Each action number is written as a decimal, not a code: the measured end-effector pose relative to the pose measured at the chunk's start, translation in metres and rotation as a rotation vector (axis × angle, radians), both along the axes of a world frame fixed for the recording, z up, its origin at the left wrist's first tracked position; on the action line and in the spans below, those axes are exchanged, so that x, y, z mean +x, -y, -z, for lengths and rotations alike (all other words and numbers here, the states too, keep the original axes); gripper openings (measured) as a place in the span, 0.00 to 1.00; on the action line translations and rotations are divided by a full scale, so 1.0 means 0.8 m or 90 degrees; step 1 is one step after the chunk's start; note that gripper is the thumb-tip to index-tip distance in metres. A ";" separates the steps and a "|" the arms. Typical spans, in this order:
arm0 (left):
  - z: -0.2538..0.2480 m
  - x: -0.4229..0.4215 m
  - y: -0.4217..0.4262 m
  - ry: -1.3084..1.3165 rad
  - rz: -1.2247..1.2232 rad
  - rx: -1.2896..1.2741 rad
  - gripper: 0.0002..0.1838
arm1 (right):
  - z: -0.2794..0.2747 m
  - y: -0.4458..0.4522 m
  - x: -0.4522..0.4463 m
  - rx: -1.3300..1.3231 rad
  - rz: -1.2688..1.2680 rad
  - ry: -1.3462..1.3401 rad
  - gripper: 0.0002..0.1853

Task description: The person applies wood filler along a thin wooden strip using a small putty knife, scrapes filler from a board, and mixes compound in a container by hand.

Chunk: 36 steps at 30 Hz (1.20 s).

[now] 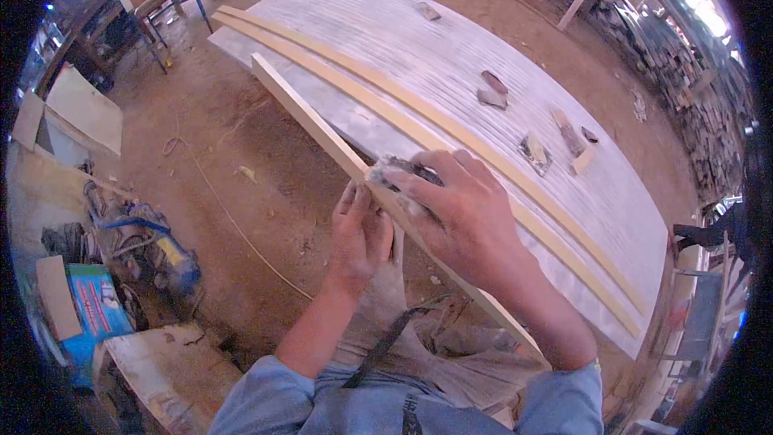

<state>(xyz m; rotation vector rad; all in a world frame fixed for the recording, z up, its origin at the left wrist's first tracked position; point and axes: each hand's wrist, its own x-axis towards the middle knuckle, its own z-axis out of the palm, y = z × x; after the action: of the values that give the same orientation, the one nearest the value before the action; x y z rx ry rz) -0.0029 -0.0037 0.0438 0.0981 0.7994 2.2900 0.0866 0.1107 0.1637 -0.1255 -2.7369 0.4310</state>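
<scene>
A long pale wooden strip (310,117) runs diagonally in front of my body. My left hand (359,229) grips it from below near its middle, fingers curled around its edge. My right hand (463,205) presses a whitish, dusty pad with a dark part (394,171) against the strip, just beside my left hand. What exactly the pad is made of cannot be told. Beyond my hands, two more pale strips (386,113) lie side by side along the near part of a large white ribbed panel (362,8).
Small blocks and scraps (493,98) lie on the panel, with a crumpled piece (534,153) nearer. A cord (229,213) crosses the dirt floor. Tools (145,246) and a blue box (101,306) are at the left. Stacked wood (668,72) stands at the right.
</scene>
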 end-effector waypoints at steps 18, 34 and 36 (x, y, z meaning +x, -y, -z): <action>0.021 -0.009 -0.004 -0.015 0.000 0.001 0.19 | 0.005 -0.001 0.025 0.152 -0.029 0.168 0.25; 0.077 -0.018 -0.015 0.052 -0.049 0.041 0.17 | 0.029 -0.007 0.128 0.101 0.045 0.225 0.26; 0.081 -0.019 -0.014 0.045 -0.044 0.026 0.17 | 0.033 -0.008 0.139 0.098 0.055 0.199 0.25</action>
<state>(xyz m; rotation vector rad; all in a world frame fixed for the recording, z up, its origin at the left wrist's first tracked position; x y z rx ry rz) -0.0177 0.0075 -0.0208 0.0081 0.7303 2.3611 0.1975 0.1174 0.1371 -0.2929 -3.0433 0.1880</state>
